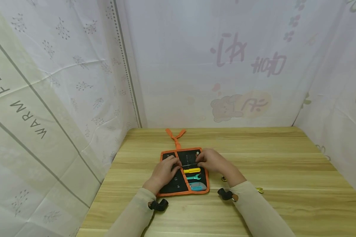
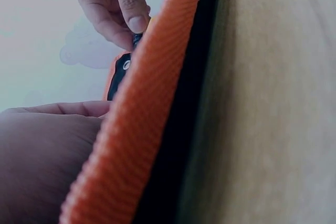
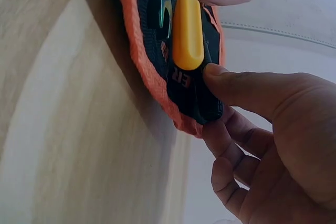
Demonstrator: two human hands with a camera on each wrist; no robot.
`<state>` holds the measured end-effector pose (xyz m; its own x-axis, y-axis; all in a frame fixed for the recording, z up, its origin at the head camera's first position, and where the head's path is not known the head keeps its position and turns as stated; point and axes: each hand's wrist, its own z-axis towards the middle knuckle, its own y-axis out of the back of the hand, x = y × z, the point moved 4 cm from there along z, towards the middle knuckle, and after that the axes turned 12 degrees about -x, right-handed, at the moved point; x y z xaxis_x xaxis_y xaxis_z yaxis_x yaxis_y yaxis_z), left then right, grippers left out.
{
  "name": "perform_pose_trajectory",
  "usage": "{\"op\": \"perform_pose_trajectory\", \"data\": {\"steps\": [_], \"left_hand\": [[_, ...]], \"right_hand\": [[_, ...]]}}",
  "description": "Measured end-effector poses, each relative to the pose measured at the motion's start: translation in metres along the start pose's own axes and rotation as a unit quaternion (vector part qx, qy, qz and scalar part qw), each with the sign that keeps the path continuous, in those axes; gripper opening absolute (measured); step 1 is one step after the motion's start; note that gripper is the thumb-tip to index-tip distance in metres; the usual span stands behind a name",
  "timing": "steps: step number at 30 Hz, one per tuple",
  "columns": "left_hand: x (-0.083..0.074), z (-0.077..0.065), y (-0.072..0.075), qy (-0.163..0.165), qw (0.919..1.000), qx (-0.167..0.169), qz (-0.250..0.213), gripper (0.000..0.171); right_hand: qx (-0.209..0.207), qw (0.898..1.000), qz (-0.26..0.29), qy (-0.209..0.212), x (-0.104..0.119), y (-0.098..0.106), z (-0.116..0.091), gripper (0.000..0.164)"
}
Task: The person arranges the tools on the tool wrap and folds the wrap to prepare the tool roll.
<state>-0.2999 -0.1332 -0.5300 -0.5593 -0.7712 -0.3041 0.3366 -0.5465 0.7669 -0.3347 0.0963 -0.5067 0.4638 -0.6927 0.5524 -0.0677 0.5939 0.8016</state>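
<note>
A black tool pouch with orange edging (image 1: pixel 175 193) lies unfolded, numbers printed on its left half. Its pockets hold a yellow-handled screwdriver (image 1: pixel 192 171), a teal open-end wrench (image 1: pixel 194 177) and a teal-grey utility knife (image 1: pixel 198 186). My left hand (image 1: pixel 166 169) rests over the left half, its fingertips pinching the orange pocket edge. On the right, my right hand (image 1: pixel 213 161) pinches the end of a thin dark rod-like tool (image 3: pixel 214 106) between thumb and fingers, beside the screwdriver. That tool's other end points toward my left fingertips; I cannot tell its kind.
Orange tie straps (image 1: pixel 176 138) stretch from the pouch's far edge across the wooden table (image 1: pixel 270 151). A yellow wrench end (image 1: pixel 259 190) and a small ring-shaped metal piece (image 1: pixel 223 178) show beside the right forearm. Printed curtains (image 1: pixel 178 65) hang behind and at both sides.
</note>
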Motion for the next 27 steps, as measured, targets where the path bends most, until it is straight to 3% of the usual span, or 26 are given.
{"op": "perform_pose_trajectory", "data": {"steps": [7, 13, 27], "left_hand": [[-0.001, 0.0, 0.001, -0.001, 1.0, 0.002, -0.005, 0.009], [-0.001, 0.0, 0.0, -0.006, 1.0, 0.002, 0.0, 0.008], [-0.005, 0.0, 0.004, -0.025, 0.9996, -0.008, 0.008, 0.005]], "right_hand": [[-0.002, 1.0, -0.003, 0.025, 0.003, -0.006, 0.003, 0.01], [-0.006, 1.0, -0.003, 0.021, 0.007, -0.008, 0.004, 0.01], [0.019, 0.999, 0.006, 0.035, 0.021, -0.02, 0.005, 0.013]]}}
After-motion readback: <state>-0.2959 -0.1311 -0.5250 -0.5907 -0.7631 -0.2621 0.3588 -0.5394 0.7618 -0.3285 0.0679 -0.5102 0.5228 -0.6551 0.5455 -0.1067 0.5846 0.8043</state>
